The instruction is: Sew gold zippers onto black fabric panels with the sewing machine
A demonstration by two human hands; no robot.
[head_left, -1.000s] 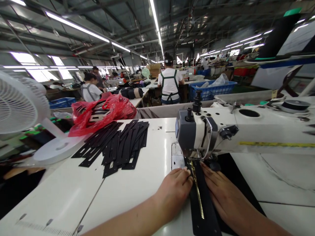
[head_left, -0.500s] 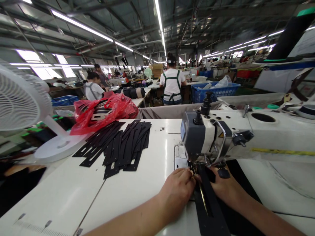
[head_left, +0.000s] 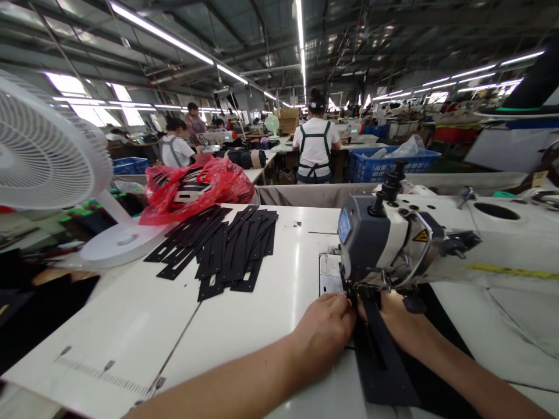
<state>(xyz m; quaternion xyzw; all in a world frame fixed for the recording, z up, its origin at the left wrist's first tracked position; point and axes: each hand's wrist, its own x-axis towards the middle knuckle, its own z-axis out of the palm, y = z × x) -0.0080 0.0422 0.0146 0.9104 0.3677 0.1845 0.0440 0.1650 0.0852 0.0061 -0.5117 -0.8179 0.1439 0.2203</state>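
Observation:
My left hand (head_left: 325, 334) is closed at the left edge of a black slotted strip (head_left: 386, 372), its fingertips bunched close to the needle area of a sewing machine (head_left: 367, 238). The strip runs from under the machine head toward me, with a long slit down its middle. On the strip's other side, my right hand (head_left: 397, 320) reaches in below the machine head; the strip and machine parts hide most of its fingers. Black fabric (head_left: 445, 326) lies under my right wrist. The exact pinch point of the left fingers is hard to make out.
Left on the white table (head_left: 244, 331) lies a pile of black slotted strips (head_left: 236, 250). Behind it sits a red plastic bag (head_left: 205, 186) of cut pieces. A white fan (head_left: 48, 145) stands at far left. Co-workers (head_left: 315, 145) sit beyond a grey cloth barrier.
The view has swung slightly left. The strip's near end now shows inside the frame, and the gold zipper teeth seen in its slit are no longer visible. Both hands stay beside the needle.

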